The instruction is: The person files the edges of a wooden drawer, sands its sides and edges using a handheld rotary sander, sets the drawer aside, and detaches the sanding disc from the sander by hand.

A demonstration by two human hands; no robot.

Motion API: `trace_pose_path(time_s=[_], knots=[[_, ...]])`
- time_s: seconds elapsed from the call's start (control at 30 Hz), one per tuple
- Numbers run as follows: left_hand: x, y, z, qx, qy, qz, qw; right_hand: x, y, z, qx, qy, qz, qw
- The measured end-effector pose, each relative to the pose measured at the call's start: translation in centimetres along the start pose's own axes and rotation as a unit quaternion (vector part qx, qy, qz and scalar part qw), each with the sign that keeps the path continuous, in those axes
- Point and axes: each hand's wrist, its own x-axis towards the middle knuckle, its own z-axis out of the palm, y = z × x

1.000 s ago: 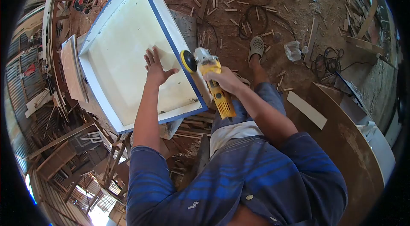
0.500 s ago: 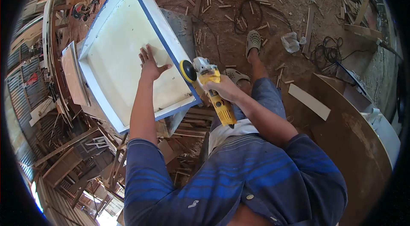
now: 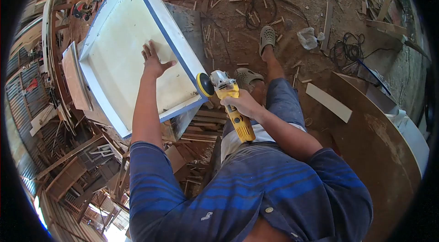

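My left hand (image 3: 154, 62) lies with spread fingers on the pale inner panel of a shallow white tray-like frame (image 3: 120, 54) with blue edges. In my right hand (image 3: 241, 104) is a yellow angle grinder (image 3: 237, 116) with a silver head. Its round yellow and black pad (image 3: 205, 84) is at the blue right edge of the frame, near the lower corner. The right fingers wrap round the tool's body and are partly hidden by it.
Wood offcuts lie scattered on the dirt floor. A coiled black cable (image 3: 347, 49) and a clear plastic bag (image 3: 307, 38) are at the right. A large curved brown panel (image 3: 366, 150) stands at the lower right, a loose white strip (image 3: 328, 102) beside it.
The grinder and my right hand have moved down along the frame's blue edge, toward its lower corner. My left hand remains on the panel. The whole view has shifted slightly.
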Motion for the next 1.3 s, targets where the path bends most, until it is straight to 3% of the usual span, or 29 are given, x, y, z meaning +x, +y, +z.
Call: trace_pose_path(time_s=[0.33, 0.67, 0.97, 1.1, 1.3], knots=[[0.5, -0.4, 0.5, 0.009, 0.019, 0.02, 1.0, -1.1, 1.8, -0.2, -0.006, 0.008, 0.004, 1.0], [0.0, -0.3, 0.4, -0.007, 0.02, 0.018, 1.0, 2.3, 2.7, -1.5, 0.041, 0.021, 0.068, 0.997], [-0.3, 0.1, -0.1, -0.013, 0.007, 0.006, 1.0, 8.6, -1.1, -1.5, 0.05, -0.001, 0.046, 0.998], [-0.5, 0.4, -0.5, -0.014, -0.004, -0.001, 1.0, 12.9, -3.6, -1.7, -0.06, 0.023, 0.002, 0.998], [-0.9, 1.2, -1.3, -0.012, -0.022, -0.01, 1.0, 17.8, -9.3, -1.1, -0.114, 0.026, -0.013, 0.993]])
